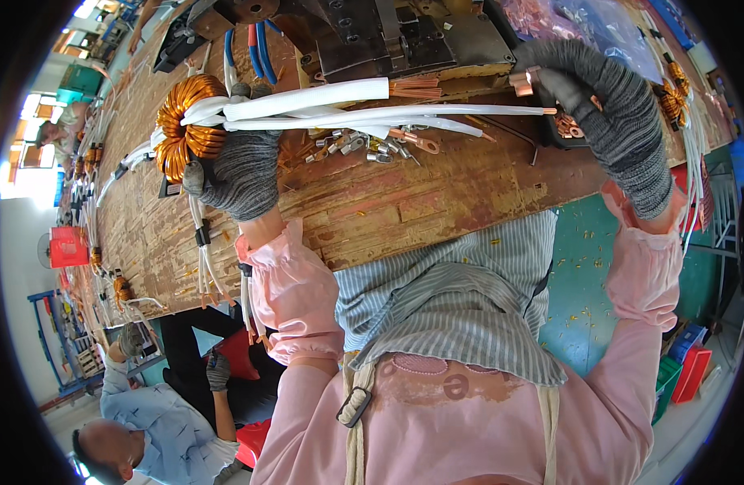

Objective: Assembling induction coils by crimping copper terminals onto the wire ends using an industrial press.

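My left hand (246, 171), in a grey knitted glove, is closed around a copper-wound toroidal coil (174, 121) and the base of its leads. From the coil, white-sleeved leads (323, 101) stretch rightward above the bench, with bare copper strands (416, 88) at the thickest one's end. My right hand (618, 109), gloved too, pinches a copper cable lug (524, 81) to the right of those strands, apart from them. Below the leads lies a pile of loose metal lugs (360, 144). A small dark tray of copper lugs (567, 129) sits under my right hand.
A dark metal machine (404, 40) stands at the bench's back. Clear plastic bags (582, 28) lie at the far right, near another wound coil (673, 101). More coils with leads line the worn wooden bench (436, 210) at left. A co-worker (162, 420) sits at lower left.
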`<state>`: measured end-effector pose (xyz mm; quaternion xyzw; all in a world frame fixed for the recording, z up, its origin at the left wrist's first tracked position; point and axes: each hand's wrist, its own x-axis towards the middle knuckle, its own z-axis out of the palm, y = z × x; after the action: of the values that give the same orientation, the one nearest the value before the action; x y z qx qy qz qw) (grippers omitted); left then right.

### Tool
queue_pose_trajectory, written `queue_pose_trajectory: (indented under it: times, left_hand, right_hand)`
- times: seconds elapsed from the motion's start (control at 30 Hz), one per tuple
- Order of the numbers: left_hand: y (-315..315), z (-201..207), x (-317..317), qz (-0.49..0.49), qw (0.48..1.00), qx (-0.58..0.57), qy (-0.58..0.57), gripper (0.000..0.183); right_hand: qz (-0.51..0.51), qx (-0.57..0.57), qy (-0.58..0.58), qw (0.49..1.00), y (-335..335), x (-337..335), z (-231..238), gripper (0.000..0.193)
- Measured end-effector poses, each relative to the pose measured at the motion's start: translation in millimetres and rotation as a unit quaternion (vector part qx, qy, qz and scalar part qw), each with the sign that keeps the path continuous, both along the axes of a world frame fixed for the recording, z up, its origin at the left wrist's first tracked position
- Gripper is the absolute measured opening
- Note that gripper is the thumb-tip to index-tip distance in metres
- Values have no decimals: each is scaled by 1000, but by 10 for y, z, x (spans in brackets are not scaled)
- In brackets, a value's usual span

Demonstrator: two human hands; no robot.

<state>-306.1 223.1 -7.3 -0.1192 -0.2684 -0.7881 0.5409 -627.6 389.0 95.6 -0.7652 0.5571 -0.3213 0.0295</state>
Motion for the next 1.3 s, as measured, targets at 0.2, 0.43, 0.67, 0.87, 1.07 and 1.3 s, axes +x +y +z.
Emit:
queue_pose_trajectory:
  times: [0.2,0.43,0.67,0.87,1.07,1.3]
  left_hand:
    - [5,-7,40,30,999,11,-11,83]
    - [31,55,4,23,999,24,-8,80]
    - [-43,5,72,79,995,43,-50,79]
    - [-62,-14,78,149,983,42,-99,88]
    - [-29,40,58,146,981,47,-117,89]
    - [20,84,36,121,984,46,-122,85]
  right_hand:
    - [29,-191,50,980,-324,373,47,21]
    - [46,39,-314,948,-447,437,-477,22]
    - [23,-45,-280,959,-386,510,-622,22]
    - [85,-15,-420,903,-375,539,-669,24]
    - [46,-24,-335,941,-366,523,-686,24]
    - [144,170,-434,873,-397,398,-596,24]
